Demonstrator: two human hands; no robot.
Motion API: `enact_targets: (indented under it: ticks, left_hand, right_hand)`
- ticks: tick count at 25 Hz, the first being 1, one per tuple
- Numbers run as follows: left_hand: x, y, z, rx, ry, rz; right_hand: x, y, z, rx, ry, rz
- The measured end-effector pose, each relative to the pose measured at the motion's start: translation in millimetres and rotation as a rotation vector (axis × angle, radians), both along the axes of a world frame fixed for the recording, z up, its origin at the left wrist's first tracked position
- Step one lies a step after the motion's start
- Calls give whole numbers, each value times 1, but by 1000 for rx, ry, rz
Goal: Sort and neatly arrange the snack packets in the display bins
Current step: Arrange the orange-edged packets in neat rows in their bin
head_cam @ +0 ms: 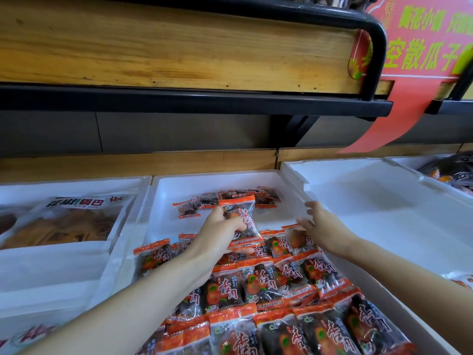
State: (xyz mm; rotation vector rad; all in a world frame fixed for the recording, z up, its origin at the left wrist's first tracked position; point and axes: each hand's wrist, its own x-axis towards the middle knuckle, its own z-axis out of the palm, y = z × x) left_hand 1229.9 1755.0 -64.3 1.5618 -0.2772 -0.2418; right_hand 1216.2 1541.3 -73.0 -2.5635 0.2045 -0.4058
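Packed rows (268, 283) nearest; left hand (217, 234) gripped one packet (242, 219), axis roughly 12–6, strays (188, 208) at 12 o'clock; right hand (320, 224) open, empty.

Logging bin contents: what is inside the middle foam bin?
Rows of orange-edged snack packets fill the near half; a few loose packets lie at the far wall. The left hand holds one packet above. Anything under the rows is covered.
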Motion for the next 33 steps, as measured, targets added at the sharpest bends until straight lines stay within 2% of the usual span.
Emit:
enact_targets:
  ticks: [2,3,6,9,13,15,17,19,21,23,27,30,33]
  left_hand:
    - [-1,5,-1,30,-69,-32]
    - [-3,7,-2,47,-117,-64]
    - [-10,16,-2,102,-251,-145]
    - [-12,25,4,160,-353,-104]
    - [-3,39,13,271,-531,39]
    - [6,59,17,414,-629,127]
    - [17,84,13,701,-663,156]
    - [23,105,3,1087,-580,109]
    - [23,114,-7,1260,-471,21]
    - [23,112,-14,1183,-458,-59]
    - [25,102,-16,1002,-516,-167]
    - [32,83,-13,933,-630,-123]
    - [41,51,-9,965,-692,-220]
  right_hand:
    - [-11,17,13,134,-173,107]
    - [-17,28,20,214,-198,187]
    - [-30,58,34,374,-140,400]
    - [-30,74,40,284,-161,452]
    - [-18,81,50,272,-175,464]
    - [-4,75,53,219,-176,401]
    - [10,64,52,69,-112,329]
    - [18,52,48,-81,29,299]
    - [20,48,40,-105,165,343]
    - [17,50,34,-80,236,394]
    - [16,57,31,-49,237,422]
    - [16,57,32,-4,214,407]
    - [18,54,33,44,161,377]
